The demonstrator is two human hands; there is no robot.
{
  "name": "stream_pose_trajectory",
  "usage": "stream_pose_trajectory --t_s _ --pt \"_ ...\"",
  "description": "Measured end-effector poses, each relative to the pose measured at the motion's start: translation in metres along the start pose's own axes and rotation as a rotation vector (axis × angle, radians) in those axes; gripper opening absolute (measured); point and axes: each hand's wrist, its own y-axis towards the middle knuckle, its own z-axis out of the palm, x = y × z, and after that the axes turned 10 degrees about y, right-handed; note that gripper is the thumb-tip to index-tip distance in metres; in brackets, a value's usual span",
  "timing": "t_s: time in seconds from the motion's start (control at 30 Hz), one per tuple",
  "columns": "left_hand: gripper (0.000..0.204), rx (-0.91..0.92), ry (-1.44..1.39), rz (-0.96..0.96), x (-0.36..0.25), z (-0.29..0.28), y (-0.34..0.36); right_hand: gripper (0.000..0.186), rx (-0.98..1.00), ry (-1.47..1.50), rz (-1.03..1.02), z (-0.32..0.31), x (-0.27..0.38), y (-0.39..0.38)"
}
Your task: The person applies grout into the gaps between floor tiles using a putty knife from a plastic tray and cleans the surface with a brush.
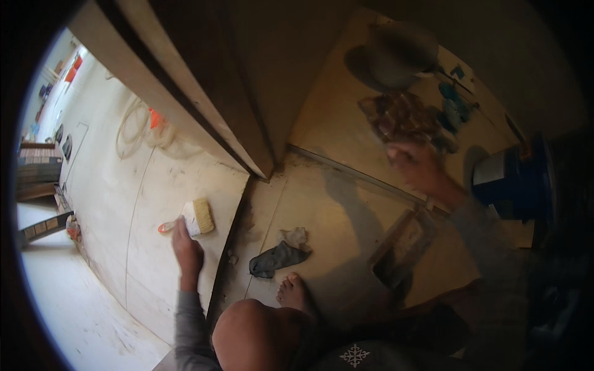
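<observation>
My left hand (187,252) is closed on a wide paintbrush (199,217), its fingers at the base of the orange-and-white handle. Pale bristles point to the right, over the light floor panel. Blurred by motion, my right hand (424,173) is at the near edge of a brown checked cloth (402,117). Its fingers look curled, but whether they grip the cloth cannot be made out. Just beyond the cloth are teal gloves (455,106). A dark grey rag (278,258) lies in front of my bare foot (292,290), touching a paler scrap (293,236).
A blue bucket (516,179) stands at the right, with a shallow rectangular tray (403,246) nearer the middle. A round pale object (402,46) sits at the far right. A door-frame post (204,105) divides two floor areas; coiled clear hose (133,127) lies left of it.
</observation>
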Motion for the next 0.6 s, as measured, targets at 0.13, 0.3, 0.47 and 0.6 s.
stream_pose_trajectory --t_s 0.13,0.3,0.47,0.6 --pt "0.068 0.319 0.078 0.164 0.075 -0.02 0.028 0.033 -0.077 -0.085 0.13 -0.065 0.025 -0.036" --pt "0.051 0.579 0.311 0.099 0.069 -0.03 0.046 0.029 -0.284 0.029 0.283 -0.099 -0.005 -0.094" --pt "0.038 0.372 0.131 0.175 0.028 -0.092 0.036 0.031 -0.289 -0.034 0.186 -0.105 -0.031 -0.124" --pt "0.037 0.569 -0.097 0.31 -0.095 -0.129 0.049 0.031 -0.338 0.105 0.166 -0.111 -0.031 -0.117"
